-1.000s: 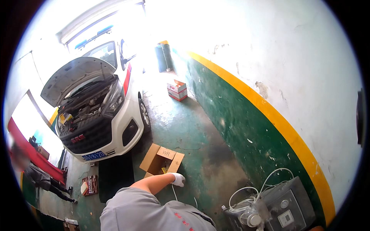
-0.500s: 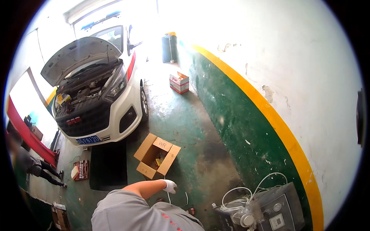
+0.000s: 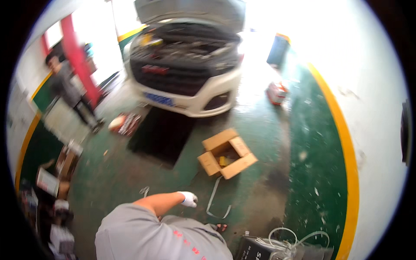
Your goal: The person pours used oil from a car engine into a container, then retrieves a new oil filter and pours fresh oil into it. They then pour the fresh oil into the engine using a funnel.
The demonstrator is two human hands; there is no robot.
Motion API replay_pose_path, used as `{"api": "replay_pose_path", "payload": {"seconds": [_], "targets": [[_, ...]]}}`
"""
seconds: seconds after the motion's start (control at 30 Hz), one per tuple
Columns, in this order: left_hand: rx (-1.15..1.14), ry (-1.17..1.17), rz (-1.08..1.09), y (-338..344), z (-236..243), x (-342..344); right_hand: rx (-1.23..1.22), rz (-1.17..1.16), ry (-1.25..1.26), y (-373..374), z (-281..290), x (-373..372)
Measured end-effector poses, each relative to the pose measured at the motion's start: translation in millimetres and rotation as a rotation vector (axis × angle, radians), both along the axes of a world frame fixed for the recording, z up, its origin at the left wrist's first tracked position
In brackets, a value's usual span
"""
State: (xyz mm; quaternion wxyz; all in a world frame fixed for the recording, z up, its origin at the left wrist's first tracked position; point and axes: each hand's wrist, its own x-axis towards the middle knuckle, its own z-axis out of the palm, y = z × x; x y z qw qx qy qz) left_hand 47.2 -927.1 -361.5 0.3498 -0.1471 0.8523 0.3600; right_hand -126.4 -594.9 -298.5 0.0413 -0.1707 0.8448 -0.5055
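Note:
My left hand [image 3: 189, 199], in a white glove, hangs in front of my grey shirt, its fingers loosely curled in. Nothing shows in it. My right hand is out of view. Beyond the glove, an opened cardboard box [image 3: 210, 164] stands on the green floor with its flaps folded outward. Inside it lies a small yellow item [image 3: 223, 161], too blurred to name. A white strap [image 3: 210, 203] lies on the floor between the box and my feet, to the right of my hand and apart from it.
A white car [image 3: 212, 100] with raised hood stands ahead, a dark pit [image 3: 161, 138] before it. Left are a tool set [image 3: 129, 124], a person [image 3: 69, 86] and piled boxes [image 3: 47, 182]. A dark machine with hoses [image 3: 260, 251] is lower right; a red-white carton [image 3: 276, 93] stands near the wall.
My view has swung left, so the car and box sit farther right and higher in it. The person and the piled boxes at left show more fully. My gloved hand stays in front of me.

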Motion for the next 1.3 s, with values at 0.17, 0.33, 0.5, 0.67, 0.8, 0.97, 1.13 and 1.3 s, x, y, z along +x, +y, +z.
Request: {"api": "replay_pose_path", "payload": {"seconds": [0.17, 0.33, 0.5, 0.67, 0.8, 0.97, 1.13, 1.3], "targets": [[0.0, 0.06, 0.396, -40.2, -14.5, 196.6, 0.032, 0.053, -0.135, -37.1, -50.0, 40.2], [-0.024, -0.094, 0.75, -69.0, 22.2, 387.3, 0.386, 0.132, -0.295, -64.7, -126.6, 22.8], [0.011, 0.016, 1.158, -65.7, 46.9, 537.7, 0.938, 0.515, -0.232, -187.4, -163.3, 100.2], [0.042, 0.088, 1.518, -86.5, 40.5, 607.1, 0.715, 0.832, -0.146, -381.5, -166.3, 255.0], [0.144, -0.011, 1.687, -83.7, -39.0, 662.4, 0.866, 1.343, 0.026, -551.7, -94.6, 386.9], [0.256, -0.518, 1.613, -59.5, -69.8, 748.4, 1.106, 1.582, 0.276, -730.6, -127.8, 476.5], [0.045, -0.306, 1.941, -80.1, -76.9, 844.0, 0.99, 1.566, 0.192, -897.7, -72.6, 574.5], [-0.242, -0.251, 1.596, -186.0, -186.5, 942.0, 0.506, 1.824, 0.273, -1056.2, -56.6, 676.3]]}}
